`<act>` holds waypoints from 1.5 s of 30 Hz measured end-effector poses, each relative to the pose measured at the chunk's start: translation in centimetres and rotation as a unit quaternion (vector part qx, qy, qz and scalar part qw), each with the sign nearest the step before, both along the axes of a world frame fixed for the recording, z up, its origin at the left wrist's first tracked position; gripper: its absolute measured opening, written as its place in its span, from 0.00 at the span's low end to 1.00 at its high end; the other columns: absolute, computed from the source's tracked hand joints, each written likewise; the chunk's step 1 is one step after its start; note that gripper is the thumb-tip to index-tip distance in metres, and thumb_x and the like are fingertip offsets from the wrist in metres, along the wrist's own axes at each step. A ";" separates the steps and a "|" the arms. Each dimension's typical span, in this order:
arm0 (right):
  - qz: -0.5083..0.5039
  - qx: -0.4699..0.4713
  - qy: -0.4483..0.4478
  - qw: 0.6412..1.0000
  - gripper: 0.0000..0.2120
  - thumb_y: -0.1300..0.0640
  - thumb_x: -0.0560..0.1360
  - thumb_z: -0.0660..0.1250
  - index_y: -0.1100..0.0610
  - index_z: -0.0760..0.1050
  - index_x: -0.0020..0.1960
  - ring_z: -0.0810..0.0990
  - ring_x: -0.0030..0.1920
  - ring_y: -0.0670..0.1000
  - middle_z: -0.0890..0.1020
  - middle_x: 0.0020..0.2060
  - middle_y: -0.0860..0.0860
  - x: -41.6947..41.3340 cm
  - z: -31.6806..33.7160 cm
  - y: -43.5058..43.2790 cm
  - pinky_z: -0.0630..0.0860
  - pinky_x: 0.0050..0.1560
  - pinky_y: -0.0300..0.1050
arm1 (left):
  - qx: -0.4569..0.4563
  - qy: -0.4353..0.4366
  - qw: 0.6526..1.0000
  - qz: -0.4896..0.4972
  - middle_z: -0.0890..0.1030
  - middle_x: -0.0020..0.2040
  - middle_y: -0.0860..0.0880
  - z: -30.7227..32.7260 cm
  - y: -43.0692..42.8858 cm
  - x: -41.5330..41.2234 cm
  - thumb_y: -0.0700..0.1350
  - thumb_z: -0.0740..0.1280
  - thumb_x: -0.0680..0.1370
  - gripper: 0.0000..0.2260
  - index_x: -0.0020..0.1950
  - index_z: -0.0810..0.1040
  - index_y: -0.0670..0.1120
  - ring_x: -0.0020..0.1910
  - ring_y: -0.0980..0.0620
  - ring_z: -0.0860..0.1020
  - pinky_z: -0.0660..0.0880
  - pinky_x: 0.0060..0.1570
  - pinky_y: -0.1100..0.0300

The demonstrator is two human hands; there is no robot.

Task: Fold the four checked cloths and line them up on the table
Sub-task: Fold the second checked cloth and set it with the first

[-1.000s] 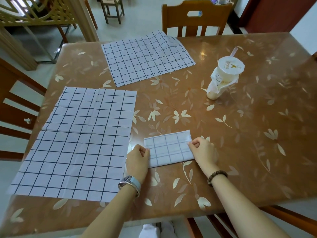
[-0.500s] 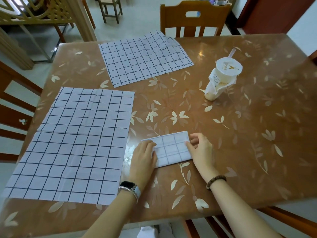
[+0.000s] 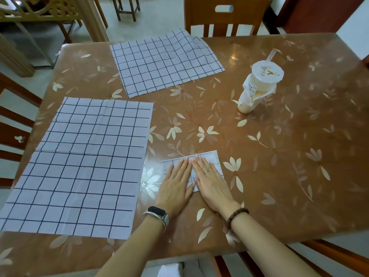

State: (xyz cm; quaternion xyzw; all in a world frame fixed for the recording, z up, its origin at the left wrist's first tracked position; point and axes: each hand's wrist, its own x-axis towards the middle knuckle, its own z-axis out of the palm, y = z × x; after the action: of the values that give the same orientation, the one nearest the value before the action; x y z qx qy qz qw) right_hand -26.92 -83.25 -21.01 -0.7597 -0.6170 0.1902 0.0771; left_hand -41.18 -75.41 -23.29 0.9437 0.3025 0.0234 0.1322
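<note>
Cloth fills my left: a large checked cloth (image 3: 79,166) lies flat and creased, thin dark grid on pale fabric. Beyond it I see a second checked cloth (image 3: 165,62), rumpled at its far corner. Near the front edge, the left hand (image 3: 176,182) and right hand (image 3: 211,180) press side by side, fingers straight, on a small folded cloth (image 3: 166,168). Rightward, a sealed plastic cup (image 3: 259,84) stands on the glossy floral table (image 3: 299,156).

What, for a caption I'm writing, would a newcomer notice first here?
The left hand and right hand press flat, side by side, on a small folded cloth near the front edge of the table. A large unfolded checked cloth lies to their left, another spread cloth at the far side. A lidded drink cup with a straw stands farther back on the right.
</note>
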 end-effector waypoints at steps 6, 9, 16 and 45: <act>-0.016 -0.014 -0.056 0.998 0.33 0.40 0.78 0.36 0.54 0.36 0.78 0.36 0.78 0.48 0.38 0.78 0.50 1.0 -0.6 -0.2 0.37 0.77 0.46 | 0.003 0.020 1.000 0.020 0.55 0.80 0.44 -0.4 0.2 -0.3 0.59 0.48 0.83 0.31 0.79 0.56 0.40 0.79 0.48 0.52 0.48 0.76 0.52; -0.028 -0.020 -0.075 0.997 0.34 0.40 0.78 0.35 0.55 0.36 0.78 0.36 0.78 0.49 0.37 0.78 0.52 1.5 -0.7 -0.3 0.39 0.77 0.47 | 0.001 0.026 0.999 0.024 0.56 0.79 0.42 -0.3 0.3 -0.6 0.60 0.47 0.83 0.32 0.79 0.57 0.39 0.79 0.47 0.52 0.46 0.76 0.53; -0.029 -0.031 -0.095 0.995 0.34 0.40 0.77 0.34 0.56 0.33 0.78 0.35 0.78 0.50 0.35 0.78 0.53 2.1 -0.6 -0.5 0.36 0.77 0.46 | 0.004 0.029 0.999 0.035 0.55 0.79 0.41 0.1 0.7 -1.6 0.61 0.43 0.83 0.33 0.79 0.55 0.38 0.79 0.46 0.52 0.44 0.76 0.54; -0.557 0.079 0.397 0.725 0.14 0.64 0.79 0.58 0.53 0.73 0.61 0.79 0.47 0.48 0.79 0.49 0.50 -2.8 7.0 -1.9 0.78 0.52 0.47 | -0.030 -0.089 0.989 0.115 0.77 0.48 0.45 2.6 4.2 0.3 0.43 0.72 0.70 0.13 0.53 0.77 0.43 0.48 0.42 0.74 0.75 0.49 0.50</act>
State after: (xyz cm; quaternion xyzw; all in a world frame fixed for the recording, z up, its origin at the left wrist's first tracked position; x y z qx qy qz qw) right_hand -29.68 -85.14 -13.97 -0.8133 -0.0084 0.3479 0.4664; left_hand -40.91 -71.17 -20.70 0.8926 0.3962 0.1128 0.1829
